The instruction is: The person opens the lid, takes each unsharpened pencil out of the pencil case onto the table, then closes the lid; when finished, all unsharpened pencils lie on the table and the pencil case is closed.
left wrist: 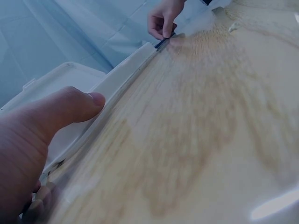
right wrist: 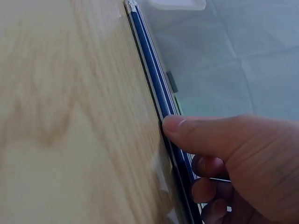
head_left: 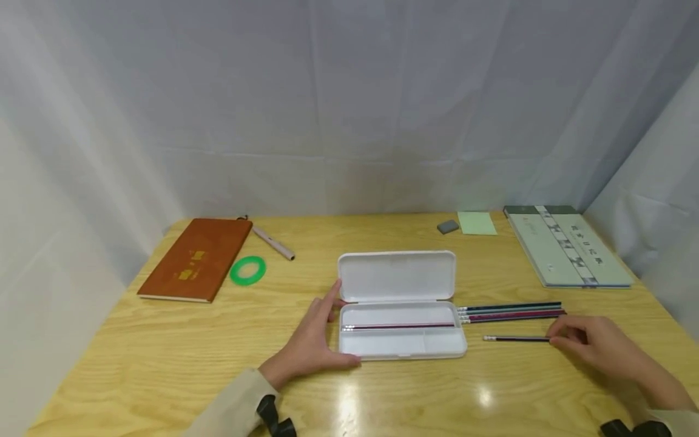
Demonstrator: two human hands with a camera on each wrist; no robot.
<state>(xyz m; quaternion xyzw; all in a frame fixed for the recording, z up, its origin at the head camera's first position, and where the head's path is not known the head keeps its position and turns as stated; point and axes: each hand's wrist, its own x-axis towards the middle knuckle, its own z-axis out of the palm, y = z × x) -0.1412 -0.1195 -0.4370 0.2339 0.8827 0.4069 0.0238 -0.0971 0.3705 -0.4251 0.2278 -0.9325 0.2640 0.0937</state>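
Mid-loading: left hand (head_left: 311,340) braced flat-fingered on open pencil case (head_left: 401,303), right hand (head_left: 592,343) pinching lone pencil (head_left: 516,338) on worktop (head_left: 164,364) between hands; next likely lifting it leftward into tray, clearing the rim.

The head view looks forward and down from above the near edge of the wooden table (head_left: 164,364), taking in the whole top up to the white curtain across the upper frame; the open pencil case (head_left: 401,303) sits at centre, the left hand (head_left: 314,340) lower left of it, the right hand (head_left: 601,346) at lower right; the left wrist view lies very low and close, skimming the tabletop, with the left hand (left wrist: 32,140) filling the lower left, the case (left wrist: 93,102) running diagonally, and the right hand (left wrist: 163,18) small at the top; the right wrist view is just as close, with the right hand (right wrist: 233,158) lower right and a dark pencil (right wrist: 154,74) running toward the top; both wrist views share the case and table with the head view
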